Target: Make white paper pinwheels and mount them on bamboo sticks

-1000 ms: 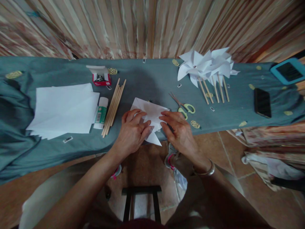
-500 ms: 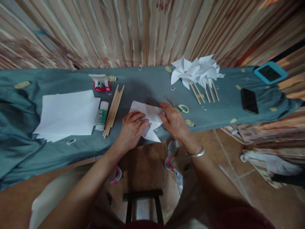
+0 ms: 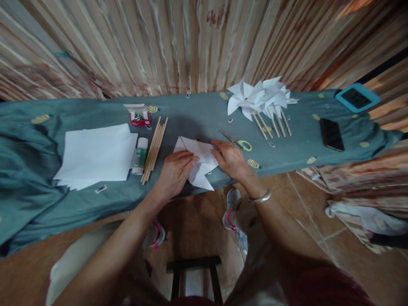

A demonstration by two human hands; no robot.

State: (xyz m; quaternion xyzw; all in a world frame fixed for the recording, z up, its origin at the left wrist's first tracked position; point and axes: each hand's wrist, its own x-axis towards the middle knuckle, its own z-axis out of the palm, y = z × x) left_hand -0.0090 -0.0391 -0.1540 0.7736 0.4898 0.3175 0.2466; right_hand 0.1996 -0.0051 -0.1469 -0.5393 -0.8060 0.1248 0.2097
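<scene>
A white paper sheet (image 3: 202,151), cut in from its corners, lies near the table's front edge between my hands. My left hand (image 3: 178,170) is closed on its left part, thumb and fingertips pressed together near the middle, where a folded-in point seems to be held. On the right side, my right hand (image 3: 231,158) has its thumb and fingers at the sheet's edge, gripping it. Just beyond my right hand lie scissors (image 3: 242,145) with pale green handles. To the left of my left hand is a bundle of wooden sticks (image 3: 155,148).
A glue stick (image 3: 139,156) lies beside a stack of white paper (image 3: 98,155). Behind them stands a small red box (image 3: 139,117) of metal pieces. Several paper pinwheels (image 3: 259,97) on sticks lie at the back right, with a phone (image 3: 332,134) and a blue-framed device (image 3: 357,97) farther right.
The view has shifted slightly. My right fingers have drawn back a little along the sheet's right edge, and my left fingers have closed closer together near its middle.
</scene>
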